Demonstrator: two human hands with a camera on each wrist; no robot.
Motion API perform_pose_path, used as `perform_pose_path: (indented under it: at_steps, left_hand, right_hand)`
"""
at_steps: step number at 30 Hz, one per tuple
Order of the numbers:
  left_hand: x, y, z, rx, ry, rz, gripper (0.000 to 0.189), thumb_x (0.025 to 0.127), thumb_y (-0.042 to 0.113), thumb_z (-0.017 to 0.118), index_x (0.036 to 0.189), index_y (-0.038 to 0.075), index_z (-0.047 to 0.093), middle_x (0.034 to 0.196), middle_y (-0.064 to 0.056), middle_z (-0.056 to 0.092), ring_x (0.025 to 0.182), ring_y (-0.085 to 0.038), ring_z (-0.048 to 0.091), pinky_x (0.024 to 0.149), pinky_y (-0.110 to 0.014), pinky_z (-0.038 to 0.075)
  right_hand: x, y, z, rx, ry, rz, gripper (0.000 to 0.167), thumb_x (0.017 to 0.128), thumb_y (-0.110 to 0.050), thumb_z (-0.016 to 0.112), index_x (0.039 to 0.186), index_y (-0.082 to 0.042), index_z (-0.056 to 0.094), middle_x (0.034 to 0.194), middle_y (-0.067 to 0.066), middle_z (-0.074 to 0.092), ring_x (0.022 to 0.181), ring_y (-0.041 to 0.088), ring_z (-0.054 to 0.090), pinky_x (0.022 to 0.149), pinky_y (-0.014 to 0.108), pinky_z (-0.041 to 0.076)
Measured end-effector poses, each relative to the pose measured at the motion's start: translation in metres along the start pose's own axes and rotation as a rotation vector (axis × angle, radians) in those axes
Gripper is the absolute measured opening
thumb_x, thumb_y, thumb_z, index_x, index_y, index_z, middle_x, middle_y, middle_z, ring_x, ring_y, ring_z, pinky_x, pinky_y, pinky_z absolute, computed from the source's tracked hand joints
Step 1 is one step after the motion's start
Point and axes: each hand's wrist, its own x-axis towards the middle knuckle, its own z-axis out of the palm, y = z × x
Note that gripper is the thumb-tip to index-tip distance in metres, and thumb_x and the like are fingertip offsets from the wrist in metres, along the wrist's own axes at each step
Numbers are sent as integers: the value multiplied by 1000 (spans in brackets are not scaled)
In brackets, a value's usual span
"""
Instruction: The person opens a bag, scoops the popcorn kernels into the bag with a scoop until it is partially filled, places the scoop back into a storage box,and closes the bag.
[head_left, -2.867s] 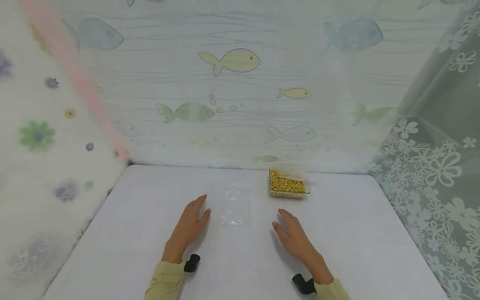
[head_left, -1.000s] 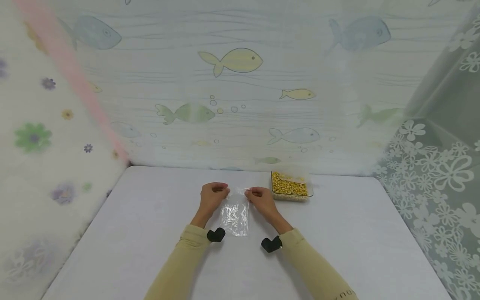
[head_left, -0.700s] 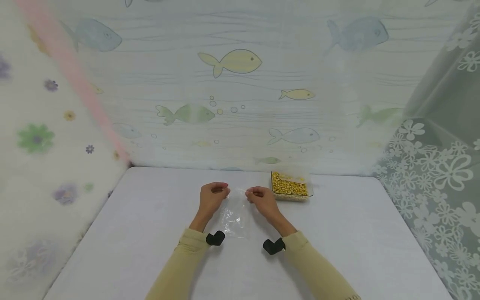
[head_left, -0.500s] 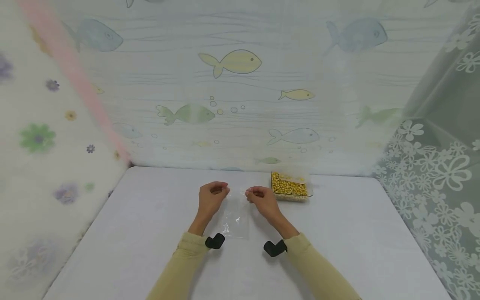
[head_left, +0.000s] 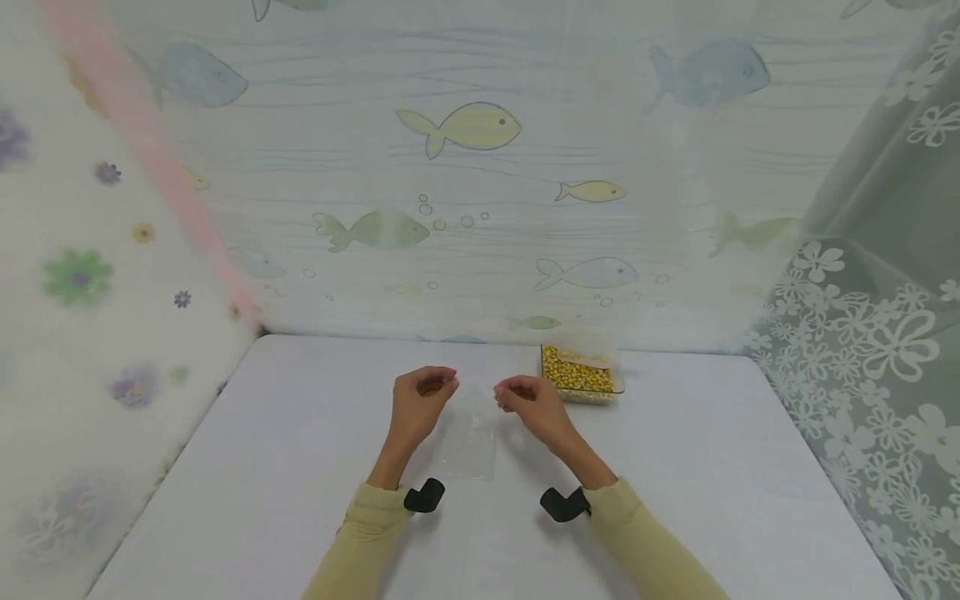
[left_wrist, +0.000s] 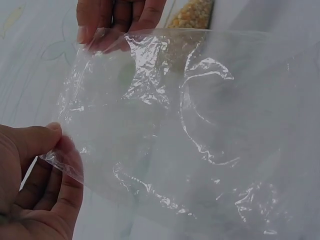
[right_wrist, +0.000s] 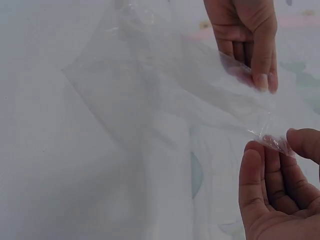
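Between my hands hangs a clear plastic bag (head_left: 468, 450), its film glinting and creased in the left wrist view. My left hand (head_left: 420, 404) pinches one top corner between thumb and fingertips. The opposite top corner is pinched by my right hand (head_left: 536, 408). Seen from the right wrist, the bag's lower corner (right_wrist: 95, 85) spreads away from the fingers, and no contents show inside the film. The top edge is stretched taut from hand to hand.
A clear rectangular container (head_left: 588, 398) of yellow corn kernels (head_left: 573, 371) stands at the table's back edge, just beyond my right hand. The white table (head_left: 247, 467) ends at a fish-print curtain (head_left: 480, 275). Patterned curtains flank both sides.
Both hands were open beside the bag lying flat on the table, then pinched its top corners. Over the last second they drew slightly apart, the wrists shifting toward me.
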Motion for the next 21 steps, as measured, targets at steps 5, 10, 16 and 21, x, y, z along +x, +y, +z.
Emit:
perform_pose_path:
  at_steps: [5,10,16,21]
  left_hand:
    - [-4,5,-1,-7,-18,24,15,92,2,73,104,-6,74,98,-17,74,90,-28,69,75,-14,53]
    - [-11,23,0,-16,-23,14,13,91,-3,71,103,-8,73,99,-22,72,91,-31,69,75,-15,54]
    - [-19,33,1,-7,-6,17,14,90,-5,71,103,-9,72,100,-24,73,91,-32,69,77,-18,55]
    - [-21,12,7,15,52,24,15,89,0,75,103,-3,74,101,-18,74,91,-29,70,79,-20,56]
  right_hand:
    - [-7,-4,-4,-37,7,-12,24,99,-18,66,112,2,72,103,18,73,97,33,70,93,49,57]
    - [-13,-5,-7,-78,6,-71,22,98,-15,67,110,4,72,101,16,74,96,38,69,89,48,58]
    - [-19,-3,-7,-90,22,-103,15,96,-9,68,105,2,73,97,14,74,91,32,70,80,30,59]
    - [-24,0,-5,-61,53,-128,11,94,-5,70,102,2,74,95,13,74,84,16,69,76,20,57]
